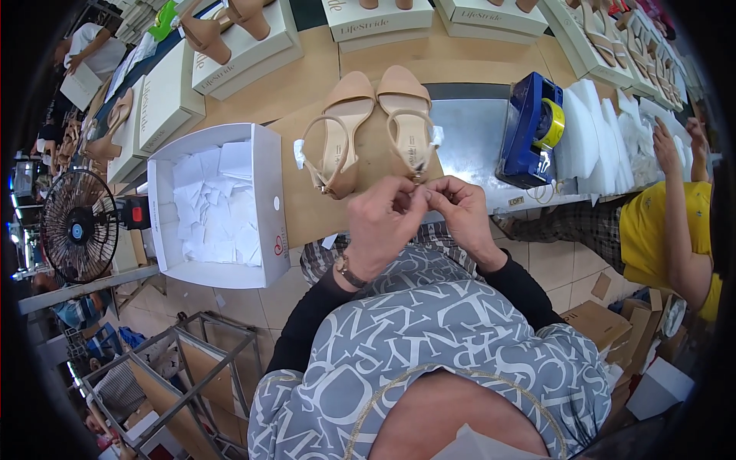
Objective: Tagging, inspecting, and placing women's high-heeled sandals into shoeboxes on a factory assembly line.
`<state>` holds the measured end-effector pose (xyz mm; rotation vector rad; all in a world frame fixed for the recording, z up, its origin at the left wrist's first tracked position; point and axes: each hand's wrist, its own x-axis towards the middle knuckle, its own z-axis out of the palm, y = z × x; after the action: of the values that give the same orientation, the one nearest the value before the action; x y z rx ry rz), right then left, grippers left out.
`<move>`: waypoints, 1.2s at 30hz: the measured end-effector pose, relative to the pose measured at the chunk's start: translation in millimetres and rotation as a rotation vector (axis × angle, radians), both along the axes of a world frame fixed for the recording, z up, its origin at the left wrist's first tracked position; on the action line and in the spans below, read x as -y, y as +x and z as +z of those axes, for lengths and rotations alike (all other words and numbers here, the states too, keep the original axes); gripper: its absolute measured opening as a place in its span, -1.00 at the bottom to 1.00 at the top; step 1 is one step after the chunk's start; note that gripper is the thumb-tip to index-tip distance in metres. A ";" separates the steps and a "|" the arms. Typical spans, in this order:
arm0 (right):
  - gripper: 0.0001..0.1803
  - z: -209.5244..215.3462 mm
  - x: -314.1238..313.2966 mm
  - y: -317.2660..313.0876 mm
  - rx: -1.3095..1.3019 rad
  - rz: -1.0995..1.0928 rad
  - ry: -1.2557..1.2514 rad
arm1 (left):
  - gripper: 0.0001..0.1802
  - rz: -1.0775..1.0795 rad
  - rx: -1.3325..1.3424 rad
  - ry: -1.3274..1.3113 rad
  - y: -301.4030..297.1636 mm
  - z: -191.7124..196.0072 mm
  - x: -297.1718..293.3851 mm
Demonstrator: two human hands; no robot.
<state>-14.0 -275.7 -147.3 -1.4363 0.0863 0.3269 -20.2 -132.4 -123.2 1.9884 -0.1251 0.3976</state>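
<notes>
A pair of beige ankle-strap sandals stands before me on brown card, toes pointing away: the left sandal (350,100) and the right sandal (404,84). White wrapping sits on the outer side of each strap. My left hand (381,222) and my right hand (462,215) meet just behind the right sandal's heel, fingertips pinched together. Whatever lies between them is too small and covered to make out. Metal-coloured fastening shows at the back of both heels.
A white box (272,199) holding paper pieces stands at left, beside a fan (78,215). To the right are a blue tape dispenser (515,130), white foam sheets (586,138) and a person in yellow (667,230). Shoe boxes (379,27) carrying sandals line the back.
</notes>
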 end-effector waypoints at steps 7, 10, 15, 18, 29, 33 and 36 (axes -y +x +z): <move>-0.91 -1.7 -5.0 0.6 -0.035 -0.057 0.164 | -0.76 0.030 -0.160 -0.073 -10.3 5.6 -6.4; -0.89 -4.0 -4.4 1.3 -0.056 -0.048 0.192 | -0.75 -0.034 -0.361 -0.449 -15.8 -6.1 -15.7; -0.88 2.8 -1.3 2.3 -0.052 -0.052 0.188 | -0.69 -0.119 -0.600 -0.622 -10.6 -3.4 -16.4; -0.88 8.9 1.1 3.4 -0.017 -0.040 0.149 | -0.70 -0.139 -0.563 -0.598 -7.6 -2.5 -9.9; -0.89 18.9 7.2 9.5 -0.054 -0.013 0.064 | -0.79 -0.178 -0.536 -0.728 -3.1 -4.2 -7.6; -0.89 13.4 9.5 10.4 -0.084 -0.004 0.130 | -0.82 -0.183 -0.520 -0.737 -2.0 -2.4 -7.5; -0.90 12.7 10.4 10.1 -0.103 0.004 0.194 | -0.83 -0.184 -0.517 -0.749 -1.8 -3.3 -6.7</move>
<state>-4.0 -286.1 -134.6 -1.2280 0.1317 0.4022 -22.0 -125.6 -126.5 1.2660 0.1519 -0.1856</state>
